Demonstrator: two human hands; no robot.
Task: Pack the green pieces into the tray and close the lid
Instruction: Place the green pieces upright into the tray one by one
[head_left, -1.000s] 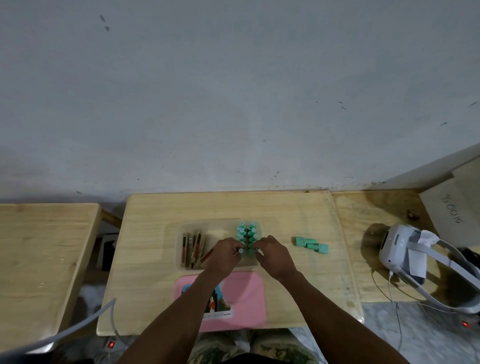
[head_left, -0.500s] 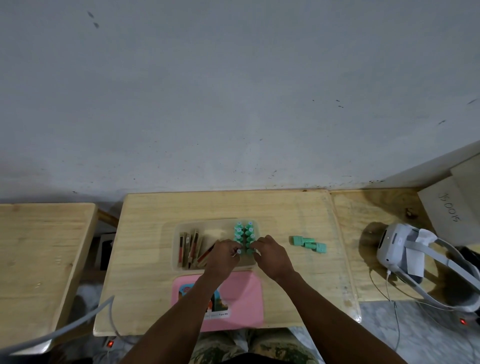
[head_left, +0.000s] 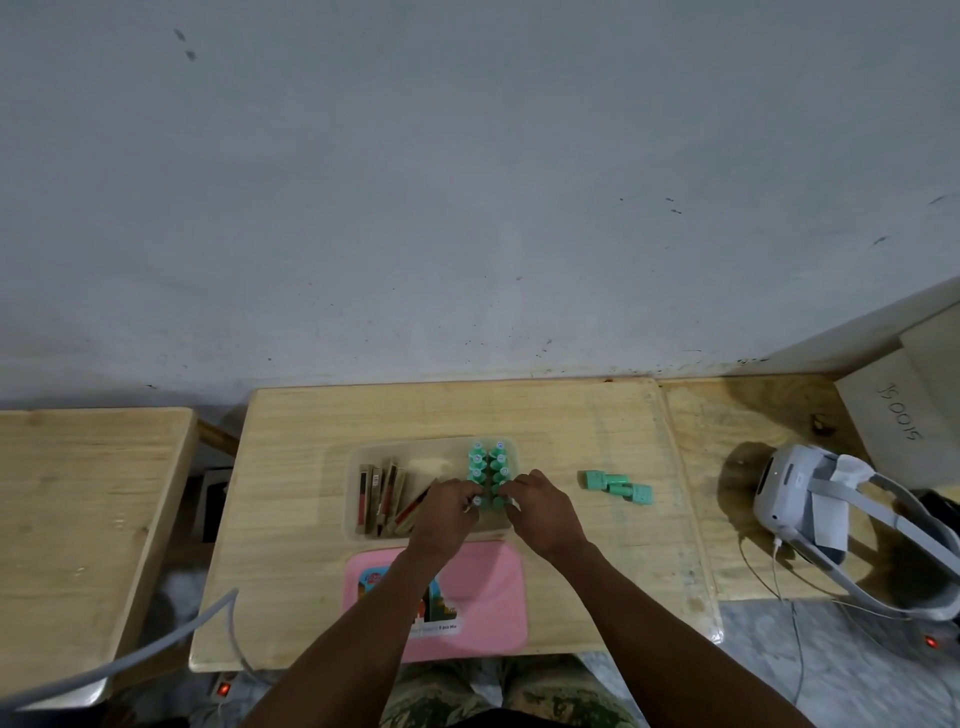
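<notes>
A clear plastic tray (head_left: 358, 457) sits mid-table. In its right half, green pieces (head_left: 487, 462) stand upright in two rows. My left hand (head_left: 441, 512) pinches the nearest piece of the left row. My right hand (head_left: 540, 512) holds the nearest piece of the right row, at the tray's front right. Three loose green pieces (head_left: 615, 486) lie on the table to the right of the tray. The pink lid (head_left: 483, 597) lies flat just in front of the tray, partly under my forearms.
Brown and red sticks (head_left: 382, 493) fill the tray's left half. A white headset (head_left: 810, 499) with a cable rests on the board to the right. A second wooden table (head_left: 78, 493) stands left, and a grey cable (head_left: 156, 649) hangs at the front left.
Both hands have stayed at the front end of the green rows, with only slight finger shifts. The loose pieces on the right have not moved.
</notes>
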